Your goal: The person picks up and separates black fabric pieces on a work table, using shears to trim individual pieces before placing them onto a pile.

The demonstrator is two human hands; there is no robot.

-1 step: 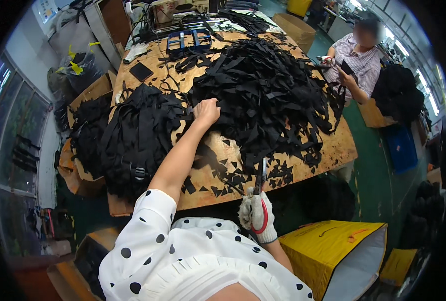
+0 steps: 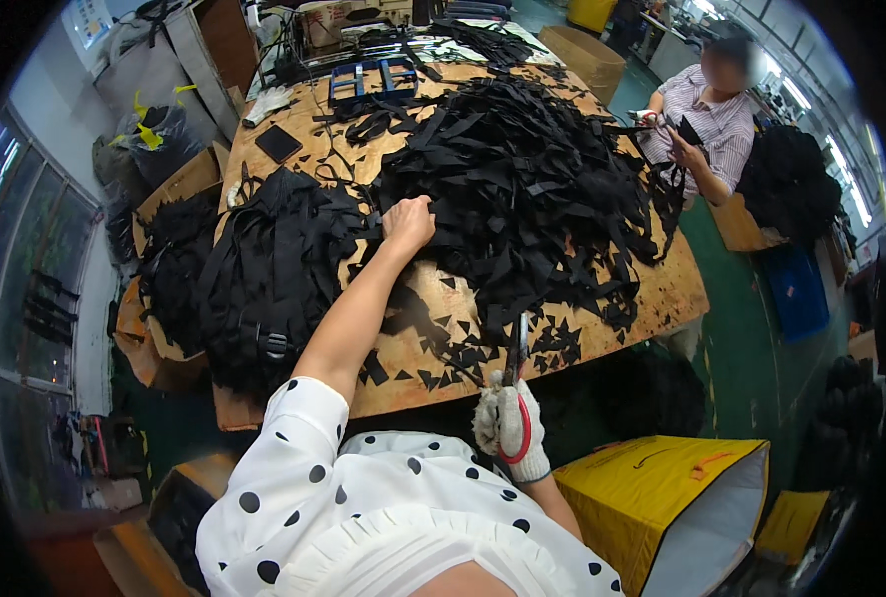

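My left hand is closed on black fabric at the left edge of a large heap of cut black strips. My right hand, in a worn white glove, grips red-handled scissors, their blades pointing up over the near table edge. Small black offcuts are scattered on the wooden table around the blades. A second pile of black straps with a buckle lies left of my left hand.
A co-worker stands at the right with fabric and scissors. A phone, a blue tray and a glove lie farther back. A yellow insulated bag stands by my right side. Boxes with black material stand at the left.
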